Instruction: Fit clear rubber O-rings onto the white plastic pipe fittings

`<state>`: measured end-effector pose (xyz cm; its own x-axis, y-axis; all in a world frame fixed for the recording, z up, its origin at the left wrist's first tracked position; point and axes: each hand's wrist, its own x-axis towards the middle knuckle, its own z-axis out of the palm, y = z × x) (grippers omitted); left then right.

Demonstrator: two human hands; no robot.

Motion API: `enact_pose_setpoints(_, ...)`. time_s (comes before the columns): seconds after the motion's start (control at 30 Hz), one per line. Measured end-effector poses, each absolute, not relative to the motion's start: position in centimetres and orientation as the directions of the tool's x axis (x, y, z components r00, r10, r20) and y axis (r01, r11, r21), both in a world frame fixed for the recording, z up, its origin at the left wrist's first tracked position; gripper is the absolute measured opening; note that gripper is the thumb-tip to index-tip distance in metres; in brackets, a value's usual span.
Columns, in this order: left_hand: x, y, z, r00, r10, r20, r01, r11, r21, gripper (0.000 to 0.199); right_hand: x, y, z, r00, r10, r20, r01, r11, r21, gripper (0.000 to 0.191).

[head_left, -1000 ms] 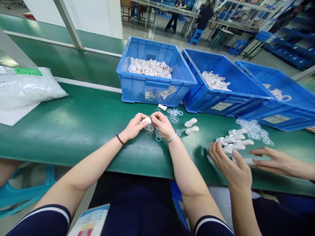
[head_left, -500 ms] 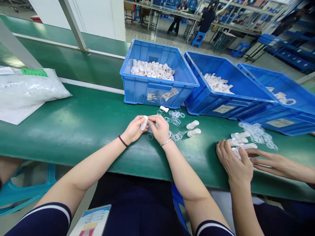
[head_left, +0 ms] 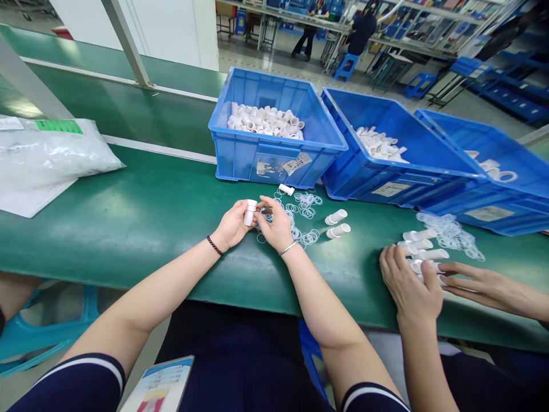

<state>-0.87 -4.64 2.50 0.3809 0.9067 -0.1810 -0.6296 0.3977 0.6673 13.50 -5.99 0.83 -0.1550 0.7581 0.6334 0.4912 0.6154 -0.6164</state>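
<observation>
Between the thumb and fingers of my left hand [head_left: 234,224] is a white plastic pipe fitting [head_left: 249,213], held nearly upright with its wider collar at the top. My right hand [head_left: 275,224] is just right of it, thumb and fingers apart, the tips close to the fitting's side; whether they touch it is unclear. Under and beyond my right hand lie loose clear rings [head_left: 306,205], partly hidden by it. Two white fittings [head_left: 338,231] stand tilted to the right, and a single white fitting [head_left: 286,189] lies near the bin.
Blue bins [head_left: 278,151] of white plastic parts line the back of the green table [head_left: 163,229]. At right, a co-worker's hands [head_left: 412,286] surround several white fittings [head_left: 422,245], near another ring pile [head_left: 450,236]. A plastic bag [head_left: 55,151] lies at left.
My right fingers have come away from the fitting's top and spread apart. The fitting in my left hand is now more upright, its collar showing. The co-worker's hands have shifted slightly.
</observation>
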Motion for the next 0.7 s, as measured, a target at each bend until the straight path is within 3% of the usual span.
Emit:
enact_pose_setpoints(0.17, -0.8, -4.78, 2.55, 0.366, 0.911, -0.19, -0.6, 0.387, 0.7, 0.01, 13.69, -6.11, 1.34, -0.222, 0.736, 0.639, 0.539, 0.639, -0.549, 0.053)
enact_pose_setpoints(0.3, -0.76, -4.86, 2.9, 0.362, 0.919, -0.155, -0.59, 0.354, 0.725, 0.02, 13.54, -6.08, 1.42, -0.211, 0.725, 0.656, 0.58, 0.633, -0.513, 0.057)
enact_pose_setpoints(0.53, -0.69, -4.69, 2.56, 0.323, 0.935, -0.145, -0.551, 0.31, 0.774, 0.017, 13.18, -6.15, 1.37, -0.161, 0.763, 0.626, 0.555, 0.594, -0.582, 0.05)
enact_pose_setpoints(0.7, -0.83, -4.81, 2.93, 0.37, 0.916, -0.158, -0.595, 0.364, 0.717, 0.014, 12.97, -6.34, 1.34, -0.114, 0.772, 0.626, 0.536, 0.578, -0.615, 0.051)
